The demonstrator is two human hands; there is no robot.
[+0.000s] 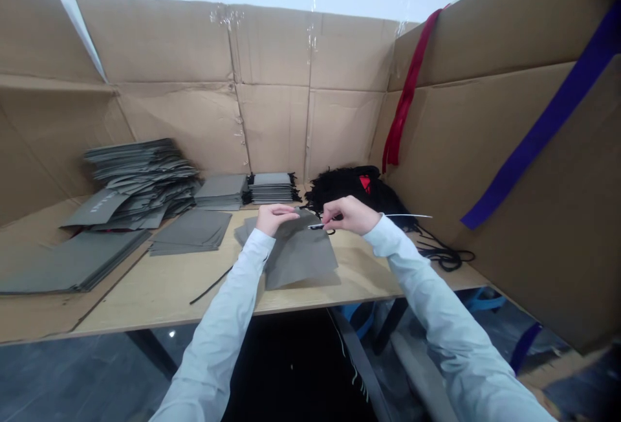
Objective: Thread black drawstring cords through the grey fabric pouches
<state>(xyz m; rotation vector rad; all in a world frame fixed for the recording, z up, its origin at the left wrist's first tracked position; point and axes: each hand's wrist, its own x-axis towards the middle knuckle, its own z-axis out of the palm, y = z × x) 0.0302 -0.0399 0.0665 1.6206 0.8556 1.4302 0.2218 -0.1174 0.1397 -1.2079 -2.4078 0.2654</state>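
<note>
A flat grey paper bag (pixel 301 255) lies on the wooden table (pixel 165 292) in front of me. My left hand (pixel 272 217) pinches its top edge, fingers closed. My right hand (pixel 350 214) is closed on a thin tool (pixel 407 216), a white wire or needle that sticks out to the right, with a dark tip pointing left toward the bag's top. A pile of black cords (pixel 359 186) lies just behind my right hand.
Stacks of grey bags stand at the left (pixel 138 179), flat at far left (pixel 72 266) and at the back (pixel 272 188). A loose black cord (pixel 211 286) lies on the table. Cardboard walls (pixel 485 150) enclose it, with a red strap (pixel 405 98) and a blue strap (pixel 543 124).
</note>
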